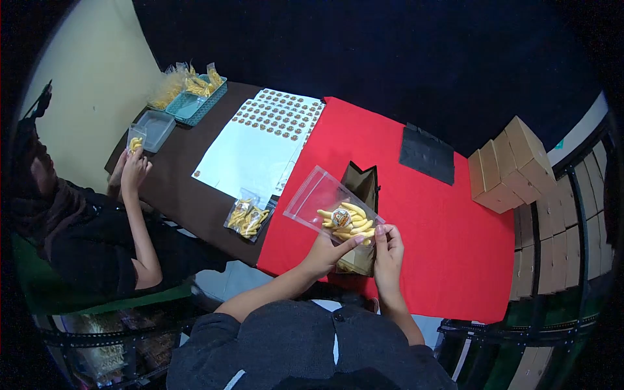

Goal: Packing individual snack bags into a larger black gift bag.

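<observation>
A clear zip bag of curved yellow snack sticks, with a round label on its front, is held up above the red-covered table. My left hand grips its lower edge, thumb on the front. At the lower right corner my right hand pinches the same bag. Partly hidden behind the bag and my hands is a dark, open-topped bag or box, with something pale low inside that I cannot make out.
Left of the red cloth, sticker sheets and a tray of filled bags lie on the brown table part. A co-worker's hand holds a small bag near a clear tub and teal basket. Cardboard boxes stand right, near a black sheet.
</observation>
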`<state>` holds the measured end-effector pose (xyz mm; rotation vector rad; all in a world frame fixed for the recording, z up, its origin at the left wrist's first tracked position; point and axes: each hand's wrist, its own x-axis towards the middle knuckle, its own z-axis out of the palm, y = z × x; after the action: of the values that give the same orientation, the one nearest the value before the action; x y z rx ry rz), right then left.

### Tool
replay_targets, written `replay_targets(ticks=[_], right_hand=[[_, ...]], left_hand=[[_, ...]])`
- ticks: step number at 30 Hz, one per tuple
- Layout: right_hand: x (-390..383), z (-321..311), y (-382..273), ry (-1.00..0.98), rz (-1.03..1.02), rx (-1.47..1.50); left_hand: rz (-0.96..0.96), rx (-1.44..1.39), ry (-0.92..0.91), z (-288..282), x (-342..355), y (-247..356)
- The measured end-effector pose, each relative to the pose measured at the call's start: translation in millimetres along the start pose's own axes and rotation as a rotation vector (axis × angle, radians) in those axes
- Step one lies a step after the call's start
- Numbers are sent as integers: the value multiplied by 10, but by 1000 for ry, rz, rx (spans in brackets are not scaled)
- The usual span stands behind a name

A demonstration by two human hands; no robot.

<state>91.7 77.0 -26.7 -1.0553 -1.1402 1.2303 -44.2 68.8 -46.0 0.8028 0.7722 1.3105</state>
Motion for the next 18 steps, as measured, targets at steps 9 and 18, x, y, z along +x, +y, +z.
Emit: replay_targets(ticks=[9, 18], right_hand=[[200, -150, 16, -87, -48, -178], [309, -504, -368, 71, 169, 394]], left_hand=[[18, -37, -75, 10, -22, 129], [40, -602, -277, -128, -1, 386]])
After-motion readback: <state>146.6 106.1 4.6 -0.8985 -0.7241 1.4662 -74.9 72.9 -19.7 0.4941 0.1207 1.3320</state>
